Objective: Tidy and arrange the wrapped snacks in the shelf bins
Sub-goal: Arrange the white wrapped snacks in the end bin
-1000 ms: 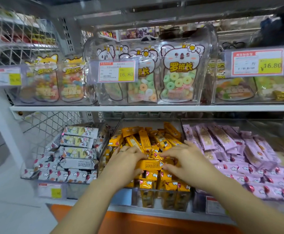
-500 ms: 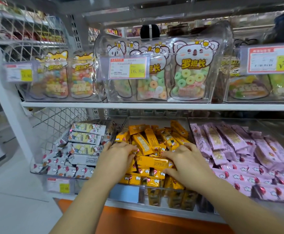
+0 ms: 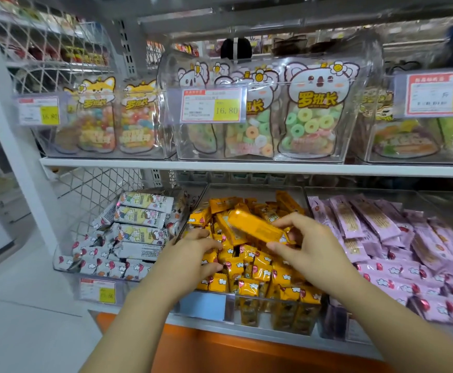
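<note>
Orange wrapped bar (image 3: 257, 228) hangs above the orange packets (image 3: 249, 267) in the middle bin (image 3: 256, 186), its right end pinched by the right hand (image 3: 311, 254). Left hand (image 3: 193, 254) lies curled on those packets; grip unclear. Far tag (image 3: 212, 105) reads 16.80.

I see the wrapped snacks (image 3: 249, 265) in the middle bin in orange-yellow with small red and white marks. The bar (image 3: 257, 230) in my right hand (image 3: 314, 251) is plain golden orange. The white packs (image 3: 142, 211) carry pastel cartoon prints, and the pink packs (image 3: 381, 230) are lilac-pink. The price tags (image 3: 212, 105) are white with red borders and yellow patches.
</note>
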`<action>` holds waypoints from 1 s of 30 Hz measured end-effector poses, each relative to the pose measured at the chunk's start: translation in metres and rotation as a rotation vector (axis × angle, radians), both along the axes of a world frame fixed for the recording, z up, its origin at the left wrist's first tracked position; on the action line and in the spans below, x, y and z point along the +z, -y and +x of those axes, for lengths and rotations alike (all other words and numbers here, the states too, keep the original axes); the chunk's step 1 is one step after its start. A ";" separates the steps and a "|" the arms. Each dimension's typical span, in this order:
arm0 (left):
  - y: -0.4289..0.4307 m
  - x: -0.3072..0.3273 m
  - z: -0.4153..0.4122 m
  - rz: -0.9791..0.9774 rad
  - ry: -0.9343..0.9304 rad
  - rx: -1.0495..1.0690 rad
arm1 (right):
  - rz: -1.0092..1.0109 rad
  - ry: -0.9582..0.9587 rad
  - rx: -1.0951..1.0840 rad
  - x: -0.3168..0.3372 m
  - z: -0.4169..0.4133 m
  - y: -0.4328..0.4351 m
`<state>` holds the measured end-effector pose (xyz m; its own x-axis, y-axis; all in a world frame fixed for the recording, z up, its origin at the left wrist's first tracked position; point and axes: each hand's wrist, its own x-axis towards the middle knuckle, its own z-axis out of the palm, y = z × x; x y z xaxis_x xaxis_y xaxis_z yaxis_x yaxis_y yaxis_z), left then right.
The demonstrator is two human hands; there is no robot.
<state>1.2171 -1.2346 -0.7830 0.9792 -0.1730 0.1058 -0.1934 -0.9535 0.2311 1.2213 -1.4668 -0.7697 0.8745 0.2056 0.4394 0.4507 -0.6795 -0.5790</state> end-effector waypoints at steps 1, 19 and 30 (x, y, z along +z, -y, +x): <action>0.000 -0.001 -0.001 -0.025 0.020 -0.001 | 0.040 0.022 -0.069 0.000 0.001 0.000; 0.028 0.012 -0.002 -0.662 0.370 -0.020 | -0.325 0.117 -0.243 -0.021 0.012 -0.008; 0.052 -0.003 0.028 -0.166 0.291 -0.106 | -0.202 0.149 -0.193 -0.015 0.017 -0.012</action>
<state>1.2456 -1.2869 -0.7861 0.8814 -0.2289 0.4132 -0.3698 -0.8786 0.3021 1.2382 -1.4548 -0.7845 0.8350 0.1385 0.5325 0.3719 -0.8554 -0.3607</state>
